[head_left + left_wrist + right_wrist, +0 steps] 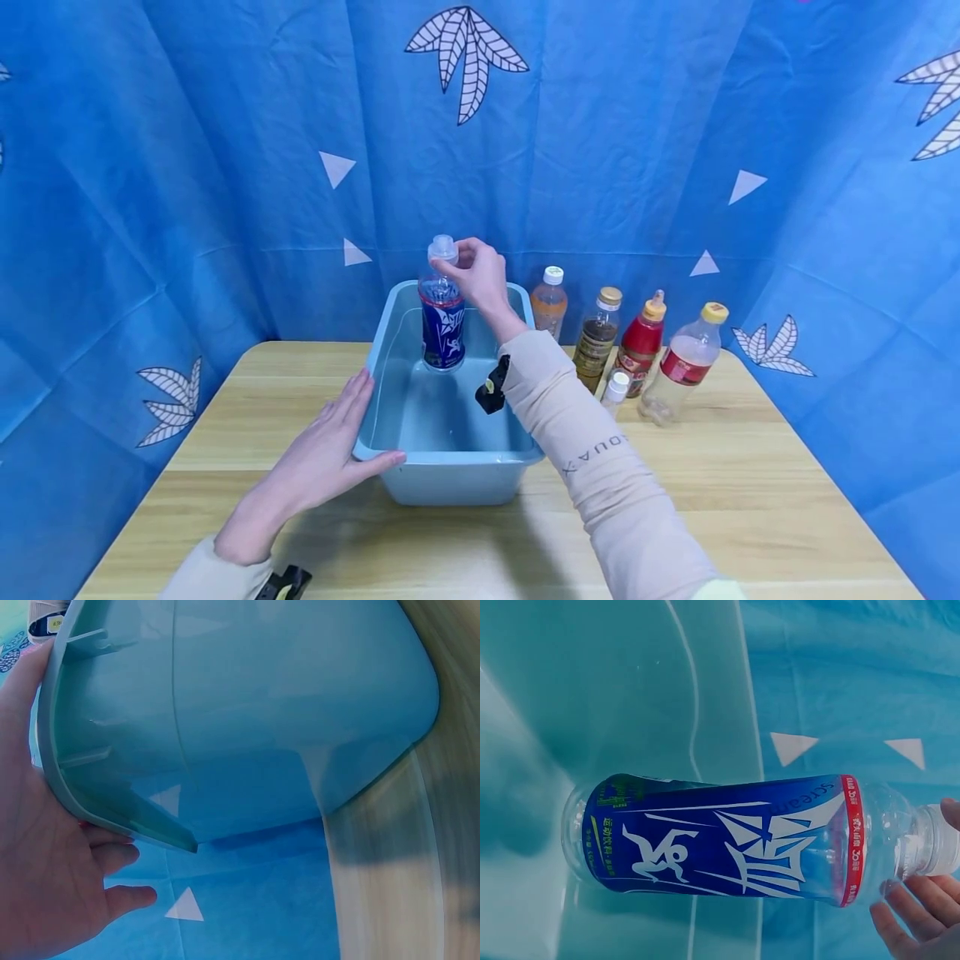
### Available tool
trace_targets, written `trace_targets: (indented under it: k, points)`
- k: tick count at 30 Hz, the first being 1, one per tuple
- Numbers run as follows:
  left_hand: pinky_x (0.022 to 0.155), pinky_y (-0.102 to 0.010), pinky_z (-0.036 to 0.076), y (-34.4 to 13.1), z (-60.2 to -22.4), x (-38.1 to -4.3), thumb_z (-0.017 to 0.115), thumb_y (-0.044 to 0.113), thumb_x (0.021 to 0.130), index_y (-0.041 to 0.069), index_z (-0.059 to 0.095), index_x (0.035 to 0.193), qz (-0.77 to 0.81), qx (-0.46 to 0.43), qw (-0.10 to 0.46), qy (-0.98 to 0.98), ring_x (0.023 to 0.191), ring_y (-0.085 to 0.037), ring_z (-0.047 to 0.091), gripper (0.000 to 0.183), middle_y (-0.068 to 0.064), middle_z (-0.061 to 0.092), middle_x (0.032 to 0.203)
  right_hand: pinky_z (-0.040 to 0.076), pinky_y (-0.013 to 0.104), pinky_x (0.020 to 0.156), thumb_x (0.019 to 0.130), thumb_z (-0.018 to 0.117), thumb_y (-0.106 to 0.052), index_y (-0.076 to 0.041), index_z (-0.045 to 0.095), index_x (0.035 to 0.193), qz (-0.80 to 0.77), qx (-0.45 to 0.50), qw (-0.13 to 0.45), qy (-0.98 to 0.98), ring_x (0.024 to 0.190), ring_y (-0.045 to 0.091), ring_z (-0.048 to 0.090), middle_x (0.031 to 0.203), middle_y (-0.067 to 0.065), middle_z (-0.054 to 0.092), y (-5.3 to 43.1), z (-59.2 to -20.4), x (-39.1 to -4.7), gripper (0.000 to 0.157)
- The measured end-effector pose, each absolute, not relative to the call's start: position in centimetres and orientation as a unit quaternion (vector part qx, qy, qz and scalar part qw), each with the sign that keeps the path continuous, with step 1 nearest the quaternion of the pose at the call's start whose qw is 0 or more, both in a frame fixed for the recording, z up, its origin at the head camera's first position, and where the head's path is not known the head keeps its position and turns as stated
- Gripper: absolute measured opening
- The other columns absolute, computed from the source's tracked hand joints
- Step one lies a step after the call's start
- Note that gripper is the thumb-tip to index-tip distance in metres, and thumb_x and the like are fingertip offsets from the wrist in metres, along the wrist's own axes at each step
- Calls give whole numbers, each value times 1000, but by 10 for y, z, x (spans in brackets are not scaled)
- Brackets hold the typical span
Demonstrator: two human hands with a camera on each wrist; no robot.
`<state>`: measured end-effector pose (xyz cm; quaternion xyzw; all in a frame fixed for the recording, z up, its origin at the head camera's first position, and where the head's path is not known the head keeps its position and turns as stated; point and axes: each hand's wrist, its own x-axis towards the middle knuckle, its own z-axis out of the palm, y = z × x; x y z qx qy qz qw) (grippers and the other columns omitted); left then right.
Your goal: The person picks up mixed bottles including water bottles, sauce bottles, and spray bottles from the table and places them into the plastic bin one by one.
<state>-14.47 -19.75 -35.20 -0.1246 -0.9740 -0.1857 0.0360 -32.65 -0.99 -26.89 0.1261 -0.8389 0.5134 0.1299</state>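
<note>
My right hand (483, 279) pinches a clear plastic drink bottle (443, 329) by its neck, just below the translucent cap. The bottle has a blue label with white lettering and a red band, and it stands upright inside the back part of a light blue plastic tub (457, 483). In the right wrist view the fingers (913, 911) curl at the neck. My left hand (322, 454) rests on the tub's front left corner, fingers stretched along the left rim and thumb on the front rim. The left wrist view shows the fingertips against the rim's outer side.
Right of the tub stand an orange drink bottle (550, 304), a dark bottle with a gold cap (596, 346), a red sauce bottle (639, 346), a clear bottle with a yellow cap (686, 358) and a small white-capped bottle (617, 388). A blue curtain hangs behind the wooden table (750, 500).
</note>
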Motion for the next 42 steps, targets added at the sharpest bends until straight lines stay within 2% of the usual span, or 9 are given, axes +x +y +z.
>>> trace_targets:
  k: [7,14,25,42]
  points:
    - [100,-56,18,-197,-352,-144,49,71,71,5,10,142,-171,-123,40,-977,132,-33,12,104,-13,8,147,49,27,75,77,68,-33,-8,59,102,514,124,113,-841,87,13,59,95,3,64,-15,-281,-329,36]
    - [100,-55,18,-196,-351,-142,44,74,70,4,13,142,-161,-122,40,-979,132,-33,11,106,-14,10,147,49,27,75,77,68,-33,-8,58,104,519,117,100,-841,88,13,59,96,3,63,-20,-293,-330,37]
    - [100,-55,18,-196,-351,-143,41,76,70,3,14,142,-152,-125,44,-979,132,-32,11,106,-13,10,147,48,28,75,76,70,-27,-6,59,100,524,93,99,-841,87,15,59,94,5,64,-26,-310,-337,34]
    - [100,-56,19,-197,-353,-143,41,76,70,3,15,141,-145,-130,50,-980,132,-32,12,106,-14,12,146,48,30,77,77,70,-28,-7,59,100,530,93,93,-837,88,16,58,95,5,64,-32,-325,-344,33]
